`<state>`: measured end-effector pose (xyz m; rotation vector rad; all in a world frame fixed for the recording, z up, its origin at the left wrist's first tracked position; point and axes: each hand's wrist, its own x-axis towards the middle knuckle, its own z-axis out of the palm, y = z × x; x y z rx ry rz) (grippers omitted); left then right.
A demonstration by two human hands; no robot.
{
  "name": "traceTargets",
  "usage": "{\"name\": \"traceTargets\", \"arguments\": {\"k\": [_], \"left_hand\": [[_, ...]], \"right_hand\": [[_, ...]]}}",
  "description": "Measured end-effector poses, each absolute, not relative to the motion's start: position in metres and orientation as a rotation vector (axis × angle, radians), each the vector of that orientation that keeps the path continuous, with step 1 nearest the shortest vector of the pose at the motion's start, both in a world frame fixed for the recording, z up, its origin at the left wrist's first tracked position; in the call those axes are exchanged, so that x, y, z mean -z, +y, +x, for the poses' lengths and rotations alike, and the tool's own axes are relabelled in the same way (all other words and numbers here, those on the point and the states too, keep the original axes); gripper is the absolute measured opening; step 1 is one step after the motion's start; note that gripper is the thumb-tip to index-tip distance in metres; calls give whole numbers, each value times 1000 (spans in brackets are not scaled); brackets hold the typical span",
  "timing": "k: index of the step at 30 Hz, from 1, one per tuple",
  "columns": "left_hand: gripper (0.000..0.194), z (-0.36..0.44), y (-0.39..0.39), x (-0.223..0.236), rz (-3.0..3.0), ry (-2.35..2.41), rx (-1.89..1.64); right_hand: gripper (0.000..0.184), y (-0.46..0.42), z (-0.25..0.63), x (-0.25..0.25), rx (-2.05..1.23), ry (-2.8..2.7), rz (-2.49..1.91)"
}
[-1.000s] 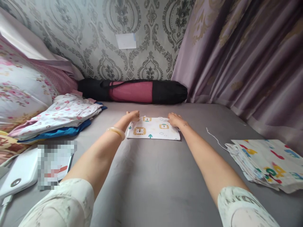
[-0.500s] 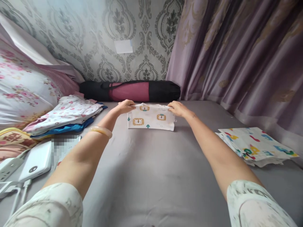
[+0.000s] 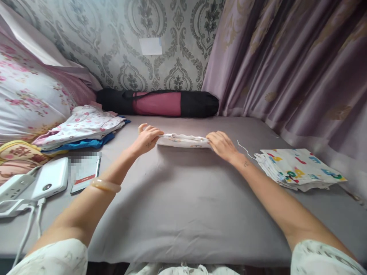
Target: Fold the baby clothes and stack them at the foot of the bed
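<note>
Between my two hands a folded white cloth (image 3: 185, 141) with a printed pattern is stretched just above the grey sheet, its narrow folded edge facing me. My left hand (image 3: 147, 138) pinches its left end, one finger sticking up. At the right end, my right hand (image 3: 221, 144) grips the other corner with fingers closed. Whether the cloth is a garment or a plain piece cannot be made out. Its shadow falls on the sheet below.
Folded cloths with coloured letters (image 3: 304, 168) lie stacked at right. Folded clothes (image 3: 83, 124), a phone (image 3: 86, 173), a white power bank (image 3: 51, 177) and a power strip (image 3: 15, 187) are at left. A black and red roll bag (image 3: 156, 103) lies along the wall.
The cloth has tipped from hanging with its lion-print face showing to nearly flat, edge toward me. My hands have come lower and nearer, and the view has shifted slightly.
</note>
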<state>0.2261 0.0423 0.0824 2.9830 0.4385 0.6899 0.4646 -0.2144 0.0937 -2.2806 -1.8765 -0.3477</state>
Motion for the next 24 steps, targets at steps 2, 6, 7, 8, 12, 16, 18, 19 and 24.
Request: {"name": "traceTargets", "arguments": {"k": [2,6,7,8,12,16,18,19,24], "left_hand": [[39,210,28,-71,3006,357,-593],[42,189,6,-59,3022,291,-446],[42,185,2,-57,3024,284,-424],[42,183,-1,-55,3028,276,-405],[43,174,-8,-44,3043,257,-325],[47,165,-8,-33,3034,240,-294],[47,161,-7,-32,3008,231,-285],[44,160,-6,-32,2988,237,-276],[31,178,-12,-41,2879,484,-354]], "right_hand": [[33,-229,453,-79,297,-1906,-2287],[34,-246,438,-57,240,-1997,-2276],[34,-249,436,-53,226,-2013,-2269],[34,-251,434,-51,213,-2023,-2262],[37,-257,430,-47,158,-2036,-2253],[45,-262,427,-48,96,-2047,-2244],[47,-262,426,-50,55,-2036,-2254],[45,-261,426,-52,30,-2023,-2267],[32,-235,426,-57,-49,-1849,-2393]]}}
